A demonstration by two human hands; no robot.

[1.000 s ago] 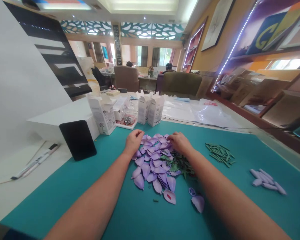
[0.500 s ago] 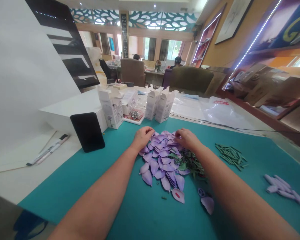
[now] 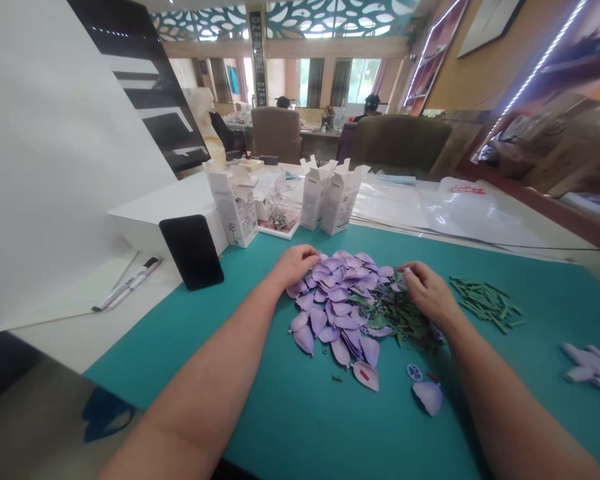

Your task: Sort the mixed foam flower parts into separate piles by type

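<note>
A heap of light purple plastic petals [image 3: 337, 293] lies on the teal mat [image 3: 300, 413]. At its upper left edge is my left hand [image 3: 296, 265], thumb and fingers pinched together against the petals. What sits between those fingertips is too small to make out. Green plastic leaves [image 3: 405, 317] are bunched to the right of the petals. Over their upper side my right hand [image 3: 427, 291] is closed in a pinch, and any piece in it cannot be made out. Near me lie a purple spoked ring [image 3: 414, 372], a loose petal [image 3: 429, 398] and a petal with a red piece [image 3: 366, 377].
Green sticks [image 3: 485, 302] and light purple tubes [image 3: 590, 367] lie at the right. Behind the petals stand white cartons [image 3: 337, 200] and a small tray [image 3: 280, 223]. A black tablet [image 3: 191, 253] leans at the left, near pens [image 3: 130, 285].
My right hand has moved right, from the petals to above the leaves, and some petals at the top of the heap are more spread out. The view has shifted; my left hand stays at the heap's edge.
</note>
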